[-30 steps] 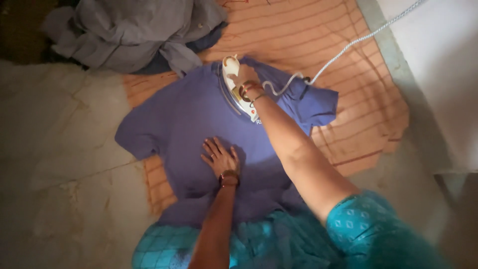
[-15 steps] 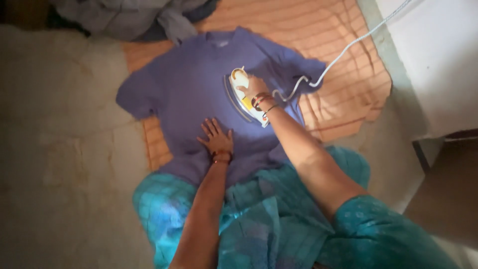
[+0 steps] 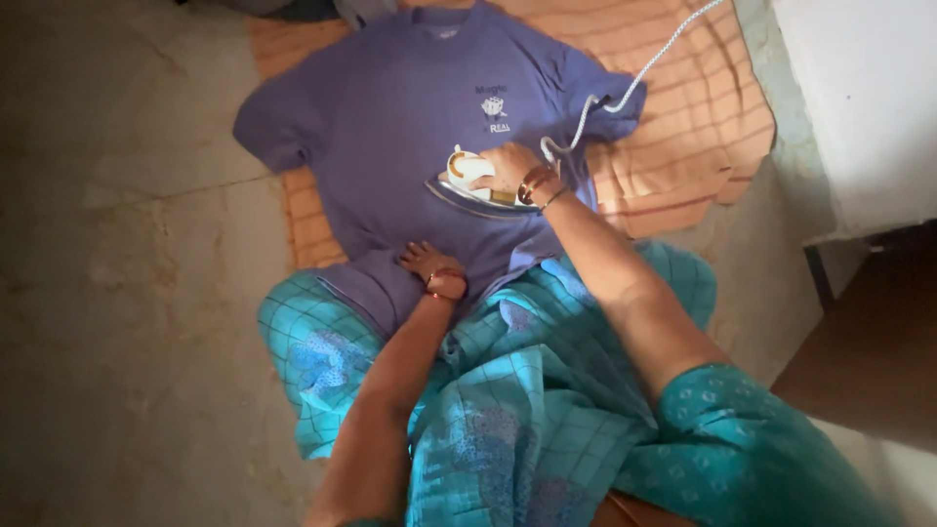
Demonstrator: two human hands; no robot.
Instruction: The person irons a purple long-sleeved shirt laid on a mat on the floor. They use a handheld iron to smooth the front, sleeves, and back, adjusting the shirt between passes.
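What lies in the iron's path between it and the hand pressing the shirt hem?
Nothing visible: between the iron, gripped by the right hand, and the left hand pressing near the hem, only flat purple T-shirt shows. The cord trails away toward the collar side.

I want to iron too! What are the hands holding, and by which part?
The right hand grips the white iron by its top handle. The left hand holds nothing, pressing flat on the purple T-shirt.

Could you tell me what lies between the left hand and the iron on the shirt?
Only bare purple T-shirt fabric separates the left hand from the iron, in the head view.
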